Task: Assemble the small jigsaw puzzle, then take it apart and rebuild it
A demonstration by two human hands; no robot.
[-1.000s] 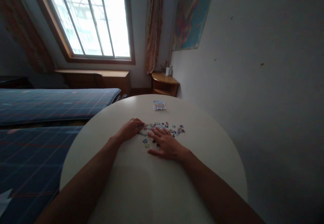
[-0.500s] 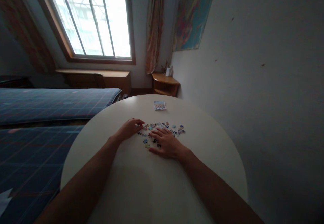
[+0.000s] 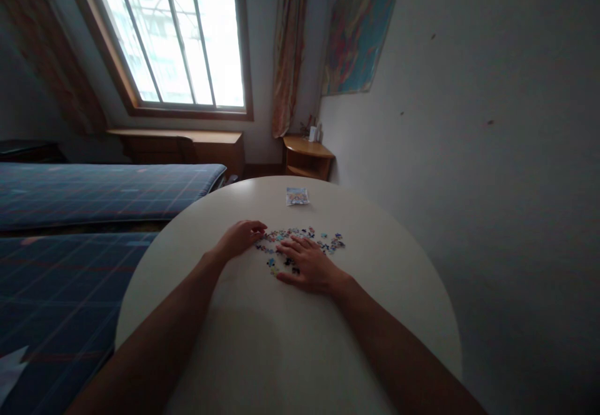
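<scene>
Small jigsaw puzzle pieces (image 3: 270, 262) in many colours lie loosely spread on a round white table (image 3: 244, 340). My right hand (image 3: 307, 266) rests palm down over the middle of them, fingers spread, hiding some pieces underneath. At the left edge of the spread is my left hand (image 3: 244, 237), its fingers loosely bent and apart, the tips beside the nearest pieces. I see nothing held in either hand. Beyond the pieces, towards the far rim, lies a small flat packet with a printed picture (image 3: 297, 196).
Two beds with blue checked covers (image 3: 94, 193) stand left of the table. A wooden corner shelf (image 3: 307, 147) and a low desk (image 3: 210, 143) are behind it, under a window (image 3: 173, 40). A pale wall (image 3: 469, 171) runs close along the right.
Both hands keep nearly the same place and pose. The whole view has shifted very slightly, with everything a few pixels further right.
</scene>
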